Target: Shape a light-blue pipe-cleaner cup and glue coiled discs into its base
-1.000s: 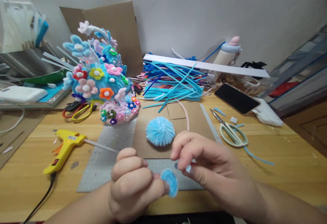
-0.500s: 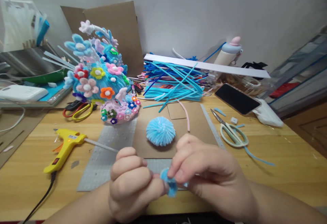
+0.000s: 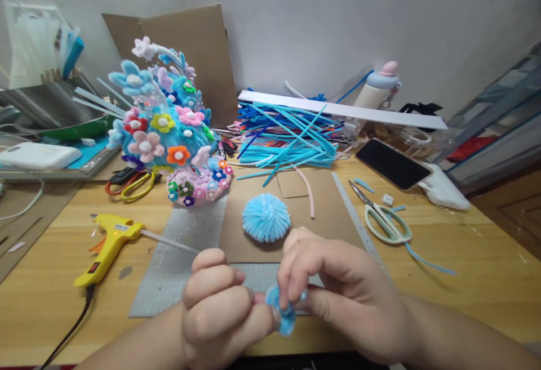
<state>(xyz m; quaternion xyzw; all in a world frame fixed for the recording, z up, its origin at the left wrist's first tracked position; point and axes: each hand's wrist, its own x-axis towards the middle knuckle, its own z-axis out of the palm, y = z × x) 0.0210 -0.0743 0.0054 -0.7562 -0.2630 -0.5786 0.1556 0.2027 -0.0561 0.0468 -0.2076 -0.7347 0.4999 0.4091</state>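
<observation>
Your left grip [image 3: 230,308] is pinching a blue disc [image 3: 287,323], your right grip [image 3: 333,291] a small blue piece [image 3: 303,296] against it; leftward, a glue gun [image 3: 106,256] is showing an unreadable label [image 3: 122,227].

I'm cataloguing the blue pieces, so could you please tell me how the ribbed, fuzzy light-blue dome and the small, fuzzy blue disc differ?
The ribbed, fuzzy light-blue dome is larger than the small, fuzzy blue disc. The dome bulges, while the disc looks flatter. The dome rests on brown cardboard; the disc is held in the left hand. Both are blue.
</observation>
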